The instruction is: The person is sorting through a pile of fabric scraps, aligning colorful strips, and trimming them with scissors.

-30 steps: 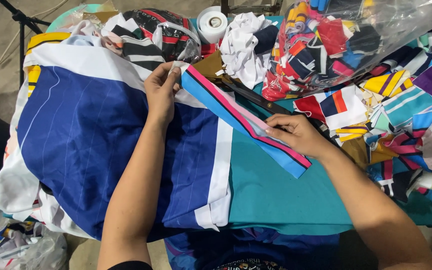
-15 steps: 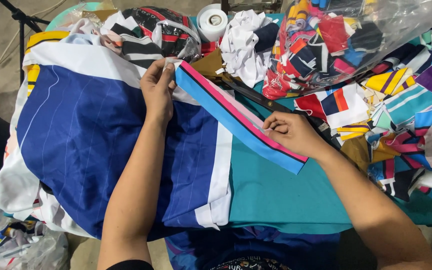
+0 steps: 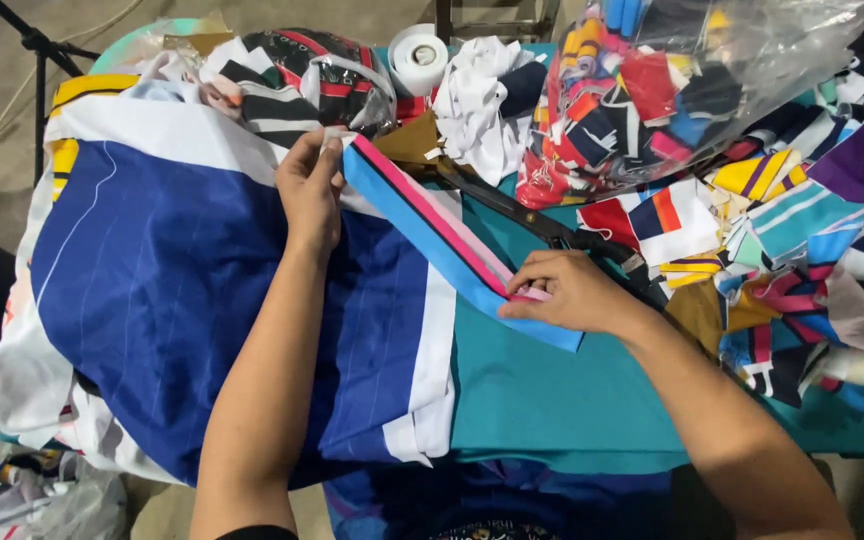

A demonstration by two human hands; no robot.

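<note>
The left hand (image 3: pixel 310 185) pinches the upper end of a long fabric strip (image 3: pixel 442 235), blue w/ pink and black stripes, fingers closed on it near the far edge of the tabletop (image 3: pixel 572 400). The right hand (image 3: pixel 570 292) holds the lower end of the same strip, fingers pressed narrow on the pink edge, approx. in the middle of the tabletop. The strip lies stretched diagonal between both hands, over a blue and white garment (image 3: pixel 202 290) and the teal cover. Black scissors (image 3: pixel 542 225) lie just behind the strip. A clear plastic bag (image 3: pixel 692 90) w/ colour scraps sits at the far right; a white tape roll (image 3: pixel 419 58) is at the far edge.
</note>
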